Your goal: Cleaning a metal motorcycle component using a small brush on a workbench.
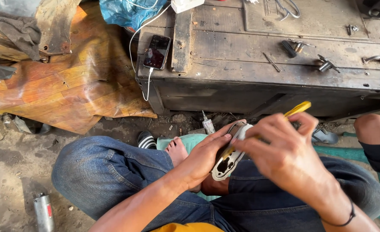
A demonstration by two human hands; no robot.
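While the left hand [205, 157] clasps a flat, cut-out metal plate [226, 161] at lower centre, the right hand [284, 152] grips a yellow-handled tool [297, 108] against it, above denim knees, with a glossy phone [157, 52] on the scuffed wooden bench [284, 81] beyond.

I see a yellow-handled tool [298, 108] against a pale silver metal plate [227, 160]. My faded blue denim jeans [100, 167] fill the foreground. A black-and-white striped sandal [146, 140] lies below an orange-brown wood-grain vinyl sheet [76, 81], beside a dark grey, grimy wooden workbench [263, 81].
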